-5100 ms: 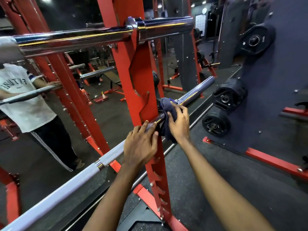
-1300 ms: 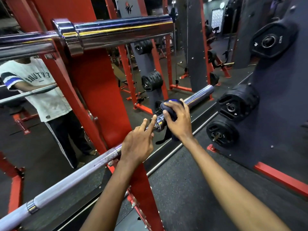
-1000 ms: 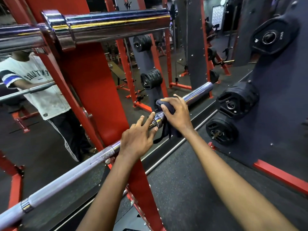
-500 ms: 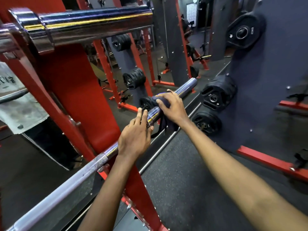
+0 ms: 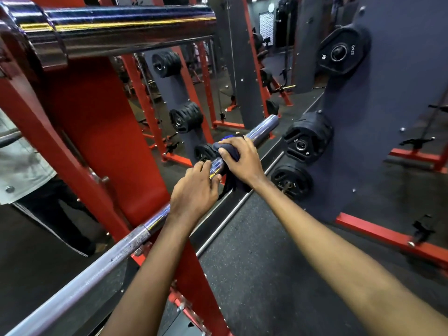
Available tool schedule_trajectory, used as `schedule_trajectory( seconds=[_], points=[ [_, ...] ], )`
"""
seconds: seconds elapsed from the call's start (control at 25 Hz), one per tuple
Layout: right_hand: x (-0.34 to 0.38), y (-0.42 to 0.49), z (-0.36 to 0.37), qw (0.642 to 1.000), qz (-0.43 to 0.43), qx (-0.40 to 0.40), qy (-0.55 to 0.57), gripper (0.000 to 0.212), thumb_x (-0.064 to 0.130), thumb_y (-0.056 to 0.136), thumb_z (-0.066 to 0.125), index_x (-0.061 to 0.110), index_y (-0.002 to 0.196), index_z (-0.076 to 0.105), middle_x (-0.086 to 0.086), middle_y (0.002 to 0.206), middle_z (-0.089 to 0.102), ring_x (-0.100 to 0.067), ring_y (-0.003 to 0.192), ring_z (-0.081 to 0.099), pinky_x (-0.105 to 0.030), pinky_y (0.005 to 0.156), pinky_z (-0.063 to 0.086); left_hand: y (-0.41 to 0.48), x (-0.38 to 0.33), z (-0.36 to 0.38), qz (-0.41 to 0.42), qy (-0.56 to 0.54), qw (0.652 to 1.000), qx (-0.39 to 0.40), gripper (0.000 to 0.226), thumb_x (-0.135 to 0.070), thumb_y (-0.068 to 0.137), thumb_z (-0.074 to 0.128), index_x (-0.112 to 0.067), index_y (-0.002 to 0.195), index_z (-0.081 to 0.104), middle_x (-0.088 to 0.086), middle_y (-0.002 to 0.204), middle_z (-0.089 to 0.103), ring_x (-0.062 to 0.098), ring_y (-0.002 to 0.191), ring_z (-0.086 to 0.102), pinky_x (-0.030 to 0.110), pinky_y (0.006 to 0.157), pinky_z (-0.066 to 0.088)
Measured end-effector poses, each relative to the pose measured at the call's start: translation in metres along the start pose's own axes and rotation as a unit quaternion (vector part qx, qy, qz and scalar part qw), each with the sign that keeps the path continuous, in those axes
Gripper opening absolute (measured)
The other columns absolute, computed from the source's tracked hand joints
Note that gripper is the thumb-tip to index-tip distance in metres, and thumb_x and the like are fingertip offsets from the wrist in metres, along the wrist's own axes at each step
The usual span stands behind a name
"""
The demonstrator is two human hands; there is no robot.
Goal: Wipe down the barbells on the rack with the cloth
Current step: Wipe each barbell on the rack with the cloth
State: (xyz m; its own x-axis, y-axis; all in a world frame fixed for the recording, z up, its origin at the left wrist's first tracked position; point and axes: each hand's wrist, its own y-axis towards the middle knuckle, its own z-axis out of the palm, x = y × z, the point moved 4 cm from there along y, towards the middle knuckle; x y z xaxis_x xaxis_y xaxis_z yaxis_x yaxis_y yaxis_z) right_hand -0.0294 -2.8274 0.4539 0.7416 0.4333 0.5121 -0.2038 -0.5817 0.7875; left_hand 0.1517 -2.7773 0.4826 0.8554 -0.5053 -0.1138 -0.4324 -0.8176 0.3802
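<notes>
Chrome gleams along the lower barbell point(image 5: 80, 278) as a person at a gym rack wipes its sleeve point(image 5: 260, 132), which runs toward one o'clock from the red upright point(image 5: 97, 132). The right hand point(image 5: 242, 158) has its fingers point(image 5: 224, 154) curled over the dark blue cloth point(image 5: 229, 150), pressing the bundle against the top of the sleeve just outboard of the collar; a loose tail of the cloth hangs below the bar at about six o'clock from the hand. The left hand point(image 5: 194, 190) rests on the bar just inboard of that, fingers bent loosely over the metal and holding nothing but the bar, apparently to steady it.

A second barbell point(image 5: 126, 25) lies on higher hooks at eleven o'clock, its bright sleeve not being wiped at this moment. Black weight plates point(image 5: 306, 139) hang on a grey storage post at three o'clock, close to the sleeve's end.

To do this stroke well, the cloth should probably wrap fully around the sleeve rather than ride only its top, then travel out to the tip in one firm pass while the left hand keeps the bar from rolling on its hooks. The hanging tail is best gathered in, lest it snag.
</notes>
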Motion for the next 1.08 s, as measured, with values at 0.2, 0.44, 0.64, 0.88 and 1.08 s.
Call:
schedule_trajectory(
  seconds=[0.2, 0.44, 0.64, 0.88, 1.08],
  points=[
    [-0.028, 0.017, -0.004, 0.988, 0.089, -0.126, -0.011, 0.02, 0.034, 0.097, 0.062, 0.018, 0.104, 0.073, 0.002, 0.101, 0.071, -0.025, 0.105, 0.062, -0.047, 0.1, 0.049, 0.02, -0.007, 0.004, 0.017, 0.018, 0.999, 0.04, 0.052, -0.043, 0.104, 0.039, -0.016, 0.148, 0.04, 0.005, 0.138, 0.055, 0.03, 0.126, 0.051, 0.044, 0.092, 0.047],
    [-0.027, -0.02, 0.02, 0.908, 0.285, -0.267, 0.154, 0.043, 0.026, 0.102, 0.06, 0.007, 0.139, 0.055, -0.009, 0.144, 0.058, -0.023, 0.134, 0.053, -0.035, 0.114, 0.04, 0.035, -0.011, 0.011, 0.03, 0.029, 0.999, 0.02, 0.048, -0.036, 0.104, 0.042, -0.01, 0.144, 0.049, 0.012, 0.123, 0.065, 0.032, 0.118, 0.057, 0.041, 0.095, 0.043],
    [-0.008, -0.041, 0.048, 0.73, 0.473, -0.303, 0.39, 0.048, 0.036, 0.109, 0.045, 0.011, 0.149, 0.037, -0.012, 0.148, 0.052, -0.025, 0.126, 0.059, -0.039, 0.109, 0.047, 0.035, -0.008, 0.016, 0.005, 0.014, 1.0, -0.003, 0.052, -0.035, 0.106, 0.027, -0.012, 0.147, 0.05, 0.005, 0.145, 0.057, 0.022, 0.143, 0.044, 0.037, 0.115, 0.034],
    [-0.015, -0.012, 0.053, 0.535, 0.505, -0.13, 0.665, 0.053, 0.035, 0.107, 0.025, -0.002, 0.095, 0.061, -0.021, 0.077, 0.07, -0.033, 0.067, 0.071, -0.032, 0.063, 0.06, 0.037, -0.009, 0.018, -0.06, -0.01, 0.998, 0.017, 0.055, -0.042, 0.106, 0.023, -0.016, 0.148, 0.046, 0.004, 0.144, 0.055, 0.025, 0.135, 0.047, 0.04, 0.108, 0.041],
    [-0.034, -0.032, 0.058, 0.57, 0.556, -0.206, 0.57, 0.035, 0.038, 0.11, 0.039, 0.017, 0.099, 0.064, -0.013, 0.107, 0.073, -0.025, 0.091, 0.073, -0.036, 0.086, 0.061, 0.048, -0.019, 0.024, -0.145, 0.113, 0.982, 0.041, 0.067, -0.053, 0.101, 0.014, -0.018, 0.153, 0.04, 0.009, 0.139, 0.057, 0.035, 0.119, 0.056, 0.042, 0.095, 0.048]
  ],
)
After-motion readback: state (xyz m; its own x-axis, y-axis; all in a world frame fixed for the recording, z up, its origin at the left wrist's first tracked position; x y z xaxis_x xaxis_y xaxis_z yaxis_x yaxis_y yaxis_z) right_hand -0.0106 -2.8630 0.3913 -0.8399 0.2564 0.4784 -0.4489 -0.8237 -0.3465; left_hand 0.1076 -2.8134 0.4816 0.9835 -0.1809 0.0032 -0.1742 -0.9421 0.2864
